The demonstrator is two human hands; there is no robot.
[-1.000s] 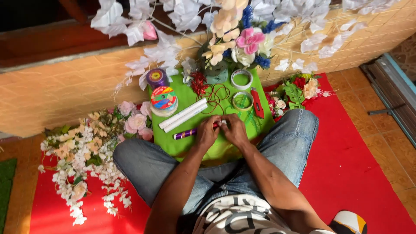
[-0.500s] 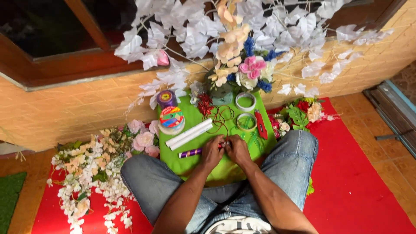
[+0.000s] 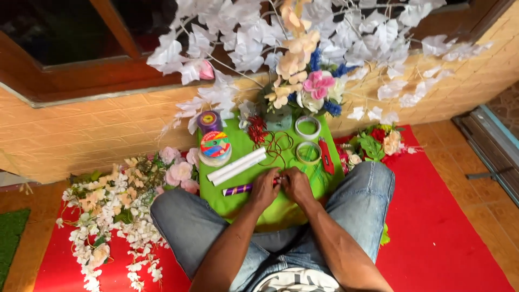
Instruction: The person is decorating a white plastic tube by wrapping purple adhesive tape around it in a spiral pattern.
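While both hands are held together over the green cloth (image 3: 238,203), a small red piece (image 3: 277,180) is pinched between the left hand (image 3: 265,189) and the right hand (image 3: 296,186). A purple foil stick (image 3: 238,190) lies just left of the left hand — its long axis running sideways, one end toward those fingers — so the left hand is the nearer.

Purple foil stick (image 3: 238,190), lying flat on green cloth, one end under the fingers
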